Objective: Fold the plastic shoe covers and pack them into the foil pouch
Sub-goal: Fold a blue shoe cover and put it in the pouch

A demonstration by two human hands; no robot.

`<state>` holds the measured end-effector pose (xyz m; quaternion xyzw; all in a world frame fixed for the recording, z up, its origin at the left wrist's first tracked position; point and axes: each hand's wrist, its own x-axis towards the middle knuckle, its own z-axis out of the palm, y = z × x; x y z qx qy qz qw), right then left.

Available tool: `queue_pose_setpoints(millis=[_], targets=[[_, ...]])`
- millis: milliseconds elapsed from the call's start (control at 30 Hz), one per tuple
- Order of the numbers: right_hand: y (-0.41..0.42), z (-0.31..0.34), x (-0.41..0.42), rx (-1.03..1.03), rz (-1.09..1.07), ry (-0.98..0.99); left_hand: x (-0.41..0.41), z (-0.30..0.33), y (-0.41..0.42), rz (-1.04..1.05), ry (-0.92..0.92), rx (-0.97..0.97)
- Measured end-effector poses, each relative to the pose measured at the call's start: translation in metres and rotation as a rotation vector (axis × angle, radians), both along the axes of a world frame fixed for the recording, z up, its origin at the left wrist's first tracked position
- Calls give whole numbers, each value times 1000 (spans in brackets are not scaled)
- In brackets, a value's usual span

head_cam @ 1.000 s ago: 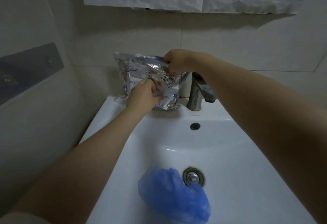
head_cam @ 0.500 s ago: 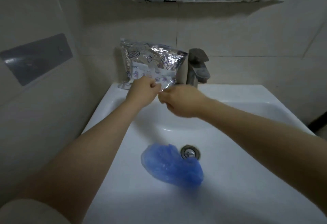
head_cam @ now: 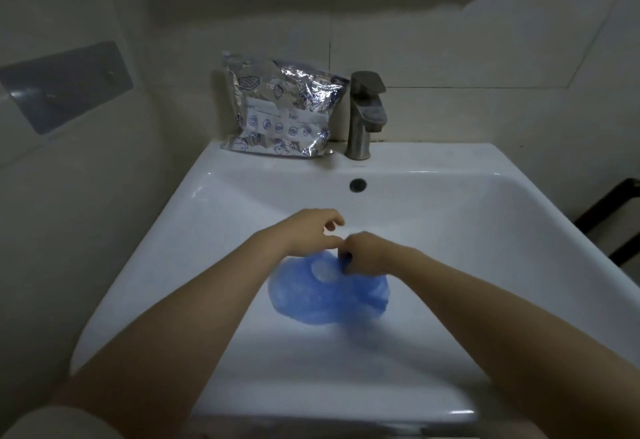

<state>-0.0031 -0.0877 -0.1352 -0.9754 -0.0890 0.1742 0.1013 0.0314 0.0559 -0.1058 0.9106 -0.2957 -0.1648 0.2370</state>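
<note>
A crumpled blue plastic shoe cover (head_cam: pixel 311 296) lies in the bottom of the white sink (head_cam: pixel 485 230). My right hand (head_cam: pixel 367 255) reaches down onto its upper edge with fingers curled into the plastic. My left hand (head_cam: pixel 311 230) is just above the cover's top left edge, fingers loosely curled, with nothing visible in them. The two hands nearly touch. The silver foil pouch (head_cam: pixel 284 106) with blue drawings stands upright on the sink's back ledge, leaning on the wall, apart from both hands. The drain is hidden under the cover and my hands.
A metal faucet (head_cam: pixel 363 116) stands right beside the pouch on the back ledge. The overflow hole (head_cam: pixel 357 184) sits below it. Tiled walls close in at the left and back. A dark frame (head_cam: pixel 609 224) shows at the right edge.
Both hands left the foil pouch and dropped into the basin to the blue shoe cover. The pouch now stands alone on the ledge. My view tilted downward.
</note>
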Motion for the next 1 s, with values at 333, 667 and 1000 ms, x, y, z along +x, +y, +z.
queue_pose_setpoints(millis=[333, 667, 1000], targets=[[-70, 73, -25, 640, -142, -219, -8, 20, -31, 106, -109, -406], [-108, 44, -41, 938, -269, 210, -9, 16, -12, 16, -103, -231], [-72, 47, -36, -350, 70, -472, -16, 14, -16, -161, -401, 337]])
